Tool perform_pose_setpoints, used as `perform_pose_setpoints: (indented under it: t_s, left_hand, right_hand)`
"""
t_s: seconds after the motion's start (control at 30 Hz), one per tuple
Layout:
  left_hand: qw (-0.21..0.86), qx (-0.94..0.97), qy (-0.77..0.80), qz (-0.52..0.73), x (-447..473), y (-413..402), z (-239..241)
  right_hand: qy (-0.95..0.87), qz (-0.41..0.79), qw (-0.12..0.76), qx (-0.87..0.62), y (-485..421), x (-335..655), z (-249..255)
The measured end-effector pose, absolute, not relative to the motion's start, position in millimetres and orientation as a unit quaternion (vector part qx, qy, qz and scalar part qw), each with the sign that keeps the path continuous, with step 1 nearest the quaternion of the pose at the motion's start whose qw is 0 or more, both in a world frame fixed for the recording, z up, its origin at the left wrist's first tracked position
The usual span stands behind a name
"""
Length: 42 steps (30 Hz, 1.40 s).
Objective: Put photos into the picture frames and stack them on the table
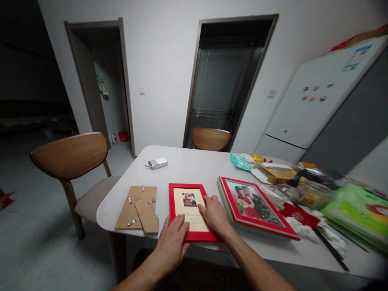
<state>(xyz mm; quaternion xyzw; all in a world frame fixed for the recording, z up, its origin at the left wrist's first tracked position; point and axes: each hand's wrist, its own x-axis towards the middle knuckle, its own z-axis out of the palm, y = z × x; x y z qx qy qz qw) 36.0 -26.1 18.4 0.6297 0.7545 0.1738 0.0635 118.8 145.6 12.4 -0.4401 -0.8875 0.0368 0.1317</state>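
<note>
Here, hands (194,226) on red frame (188,211)

Glossy red frame (190,213), matt brown cardboard backing (138,208), smooth white table (188,165).

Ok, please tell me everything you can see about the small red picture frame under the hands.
The small red picture frame lies flat near the front edge of the white table. It is rectangular, with a plain glossy red border around a cream sheet that carries a small photo near its top. The left hand rests on its lower left corner, and the right hand presses on its right side. A brown backing board lies apart to its left.
</note>
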Motion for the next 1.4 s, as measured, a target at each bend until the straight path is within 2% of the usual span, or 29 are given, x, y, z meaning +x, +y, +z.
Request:
perform_pose_setpoints:
  t_s: [0.27,0.4,0.57,0.7,0.83,0.97,1.07,1.23,1.4]
  left_hand:
    - [0.087,0.640,0.738,0.196,25,-33,30]
    - [0.020,0.555,0.798,0.234,-15,-70,29]
    - [-0.027,0.441,0.880,0.172,-66,-124,-1]
    - [-0.094,0.482,0.852,0.181,-82,-140,-25]
    - [-0.127,0.492,0.832,0.222,-94,-139,-31]
    - [-0.160,0.501,0.806,0.271,-92,-131,-18]
    - [-0.181,0.520,0.777,0.306,-73,-116,2]
    - [-0.143,0.567,0.748,0.313,-25,-67,24]
    - [-0.084,0.593,0.739,0.308,8,-25,12]
  right_hand:
    - [-0.907,0.044,0.165,-0.386,131,120,19]
    - [-0.941,0.093,0.198,-0.258,98,102,33]
    - [-0.967,0.138,0.152,-0.150,42,64,36]
    - [-0.970,0.124,0.137,-0.158,18,36,27]
    - [-0.955,0.186,0.160,-0.165,17,26,20]
    - [-0.934,0.250,0.196,-0.166,28,38,32]
    - [-0.925,0.252,0.230,-0.168,43,61,48]
    - [-0.922,0.223,0.240,-0.207,81,117,61]
    - [-0.930,0.177,0.200,-0.253,112,157,50]
